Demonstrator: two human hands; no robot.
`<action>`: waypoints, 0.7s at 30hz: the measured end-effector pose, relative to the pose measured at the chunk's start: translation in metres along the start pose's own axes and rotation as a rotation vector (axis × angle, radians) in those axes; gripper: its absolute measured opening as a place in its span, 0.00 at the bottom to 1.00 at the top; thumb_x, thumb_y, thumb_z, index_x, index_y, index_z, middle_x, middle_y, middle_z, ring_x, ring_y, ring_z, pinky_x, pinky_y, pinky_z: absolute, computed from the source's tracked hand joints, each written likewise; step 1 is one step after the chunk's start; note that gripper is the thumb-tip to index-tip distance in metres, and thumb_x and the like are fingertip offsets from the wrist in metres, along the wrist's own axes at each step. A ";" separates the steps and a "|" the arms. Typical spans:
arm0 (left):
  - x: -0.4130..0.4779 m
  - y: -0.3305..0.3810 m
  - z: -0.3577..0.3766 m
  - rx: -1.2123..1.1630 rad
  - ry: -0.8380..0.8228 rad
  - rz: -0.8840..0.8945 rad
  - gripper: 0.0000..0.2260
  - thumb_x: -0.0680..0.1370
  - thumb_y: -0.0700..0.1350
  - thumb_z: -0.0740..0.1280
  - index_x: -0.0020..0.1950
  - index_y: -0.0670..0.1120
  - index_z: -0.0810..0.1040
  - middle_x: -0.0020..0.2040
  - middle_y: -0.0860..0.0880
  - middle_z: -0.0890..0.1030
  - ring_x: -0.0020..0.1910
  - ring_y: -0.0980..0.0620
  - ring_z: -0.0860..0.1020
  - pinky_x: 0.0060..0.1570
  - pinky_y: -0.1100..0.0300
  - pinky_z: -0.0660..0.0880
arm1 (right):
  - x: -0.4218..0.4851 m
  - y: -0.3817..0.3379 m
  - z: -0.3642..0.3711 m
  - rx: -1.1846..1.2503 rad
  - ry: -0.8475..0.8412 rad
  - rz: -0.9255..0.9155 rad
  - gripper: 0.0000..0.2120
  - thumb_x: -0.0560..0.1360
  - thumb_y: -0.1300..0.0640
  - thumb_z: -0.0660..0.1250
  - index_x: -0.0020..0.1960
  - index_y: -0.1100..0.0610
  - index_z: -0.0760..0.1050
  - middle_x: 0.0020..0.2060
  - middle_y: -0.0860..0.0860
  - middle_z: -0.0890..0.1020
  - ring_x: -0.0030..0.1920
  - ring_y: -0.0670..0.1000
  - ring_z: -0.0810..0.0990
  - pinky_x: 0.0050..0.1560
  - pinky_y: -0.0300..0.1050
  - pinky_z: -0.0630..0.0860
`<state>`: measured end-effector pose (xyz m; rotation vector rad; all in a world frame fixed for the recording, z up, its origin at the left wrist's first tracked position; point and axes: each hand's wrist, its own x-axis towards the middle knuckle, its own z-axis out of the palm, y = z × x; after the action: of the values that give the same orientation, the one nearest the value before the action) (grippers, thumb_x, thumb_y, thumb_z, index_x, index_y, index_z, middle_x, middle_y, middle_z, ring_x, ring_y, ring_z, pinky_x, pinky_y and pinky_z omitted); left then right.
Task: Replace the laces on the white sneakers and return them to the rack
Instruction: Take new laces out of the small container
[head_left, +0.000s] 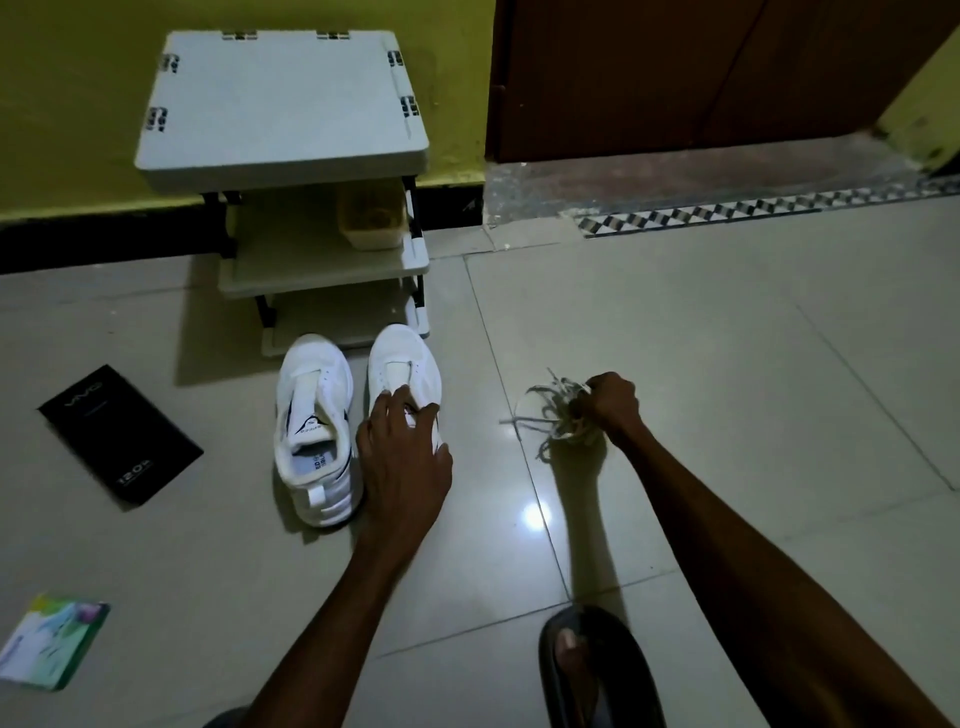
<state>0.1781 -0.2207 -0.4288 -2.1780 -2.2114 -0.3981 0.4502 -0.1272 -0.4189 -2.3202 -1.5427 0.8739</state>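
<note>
Two white sneakers stand side by side on the tiled floor before the rack (291, 156), both without laces. The left sneaker (314, 426) shows its tongue and insole. My left hand (402, 452) grips the right sneaker (402, 364) over its collar and tongue, fingers curled around the opening. To the right, my right hand (613, 405) holds a tangled bunch of pale laces (556, 415) just above the floor, with loose ends spreading left.
The white plastic rack stands against the yellow wall, with a yellowish box (371, 218) on a lower shelf. A black box (119, 434) and a green packet (52, 642) lie on the floor at left. My foot in a dark sandal (592, 670) is at bottom. A brown door (701, 78) is behind.
</note>
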 end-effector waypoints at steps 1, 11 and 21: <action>0.000 0.000 0.000 -0.002 0.000 -0.001 0.22 0.72 0.50 0.68 0.66 0.49 0.75 0.72 0.42 0.68 0.71 0.40 0.65 0.67 0.44 0.61 | 0.002 0.003 -0.001 -0.079 0.014 0.016 0.08 0.68 0.59 0.72 0.35 0.58 0.74 0.33 0.55 0.77 0.42 0.57 0.79 0.31 0.40 0.68; 0.000 -0.009 -0.006 -0.225 0.117 -0.003 0.22 0.71 0.47 0.72 0.65 0.47 0.76 0.70 0.43 0.71 0.68 0.40 0.69 0.65 0.43 0.68 | -0.012 0.007 0.038 -0.431 -0.193 -0.161 0.42 0.71 0.27 0.59 0.78 0.41 0.48 0.79 0.52 0.45 0.77 0.66 0.45 0.68 0.74 0.55; -0.004 -0.013 -0.008 -0.241 0.048 -0.029 0.27 0.70 0.49 0.74 0.68 0.49 0.74 0.71 0.43 0.69 0.70 0.40 0.66 0.66 0.41 0.68 | -0.035 -0.007 0.041 -0.427 0.247 -0.262 0.30 0.73 0.36 0.63 0.71 0.46 0.65 0.67 0.54 0.69 0.64 0.60 0.69 0.57 0.59 0.69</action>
<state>0.1643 -0.2261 -0.4236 -2.2200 -2.2772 -0.7456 0.4115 -0.1612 -0.4362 -2.2972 -2.0068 0.1988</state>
